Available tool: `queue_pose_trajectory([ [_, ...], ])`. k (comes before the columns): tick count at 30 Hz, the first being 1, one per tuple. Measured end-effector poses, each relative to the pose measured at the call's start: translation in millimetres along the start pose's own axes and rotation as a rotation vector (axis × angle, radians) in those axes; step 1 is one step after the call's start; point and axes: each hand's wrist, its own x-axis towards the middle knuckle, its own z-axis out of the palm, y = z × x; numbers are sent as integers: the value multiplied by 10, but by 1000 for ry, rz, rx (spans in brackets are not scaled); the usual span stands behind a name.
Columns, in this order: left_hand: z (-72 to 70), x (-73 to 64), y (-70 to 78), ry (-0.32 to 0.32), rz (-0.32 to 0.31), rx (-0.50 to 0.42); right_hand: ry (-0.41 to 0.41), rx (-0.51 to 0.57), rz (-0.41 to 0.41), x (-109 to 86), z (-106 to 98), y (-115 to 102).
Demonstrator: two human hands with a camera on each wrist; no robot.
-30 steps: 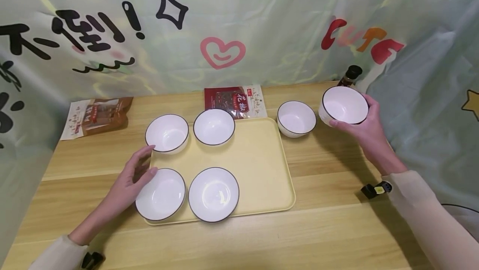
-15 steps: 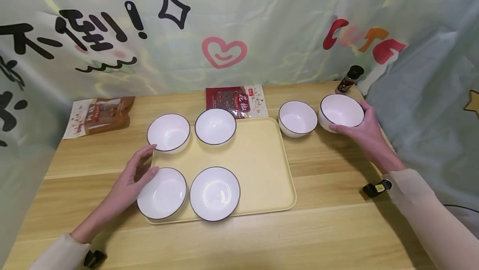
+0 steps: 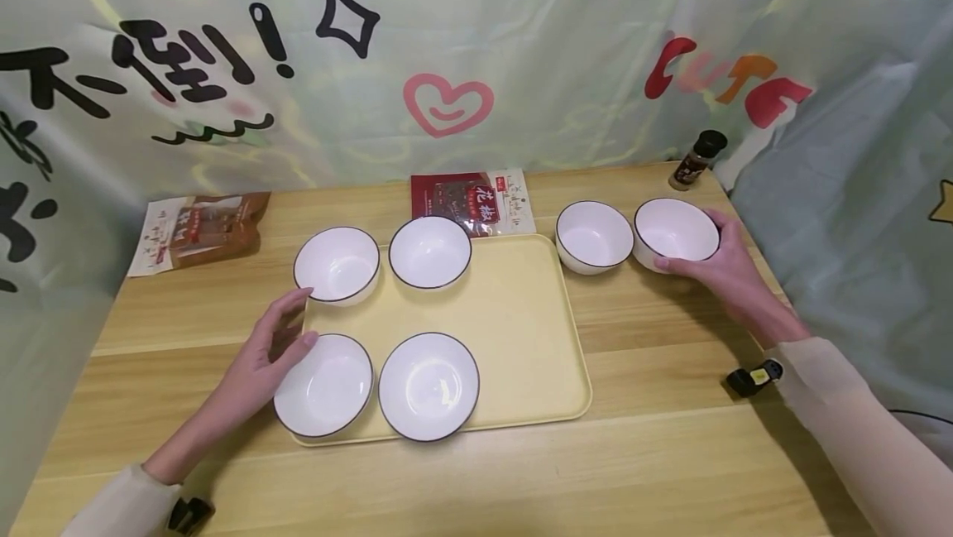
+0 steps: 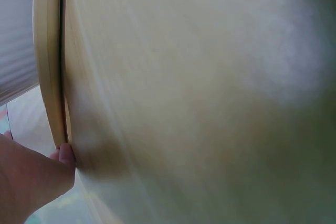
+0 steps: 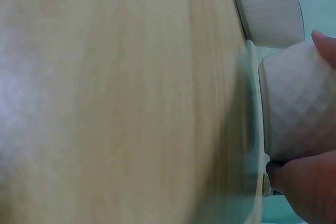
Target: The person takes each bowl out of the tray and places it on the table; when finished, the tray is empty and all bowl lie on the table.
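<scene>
My right hand point(image 3: 733, 268) grips a white dark-rimmed bowl point(image 3: 676, 229) by its right side, thumb at the front. In the right wrist view this bowl point(image 5: 299, 100) shows a faceted outer wall; whether its base fully meets the table is unclear. Just left of it is a similar bowl point(image 3: 593, 236). My left hand point(image 3: 268, 347) lies at the left edge of a pale yellow tray point(image 3: 521, 330), fingers loosely bent, thumb by the front-left bowl point(image 3: 323, 385). Its fingertips touch the tray's edge in the left wrist view. Also on the tray are a back-left bowl point(image 3: 337, 264), a back bowl point(image 3: 430, 251) and a front bowl point(image 3: 428, 386).
A red spice packet point(image 3: 472, 202) lies behind the tray, and a brown packet point(image 3: 199, 232) is at the back left. A small black-capped bottle point(image 3: 697, 160) stands in the back right corner. A printed curtain point(image 3: 536, 65) hangs behind the wooden table point(image 3: 521, 487).
My right hand has lowered the bowl toward the table, beside the other bowl. The bottle behind it shows more fully now. The left hand has stayed in place.
</scene>
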Motion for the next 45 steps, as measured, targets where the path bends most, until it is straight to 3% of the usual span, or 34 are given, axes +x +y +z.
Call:
queue_pose_trajectory([
  [34,-6,-3,-1,-7,-12,11,-118,30,12,-1,-51,12],
  [45,-8,3,-3,-9,2,16,-63,221,-30,-5,-90,-71],
])
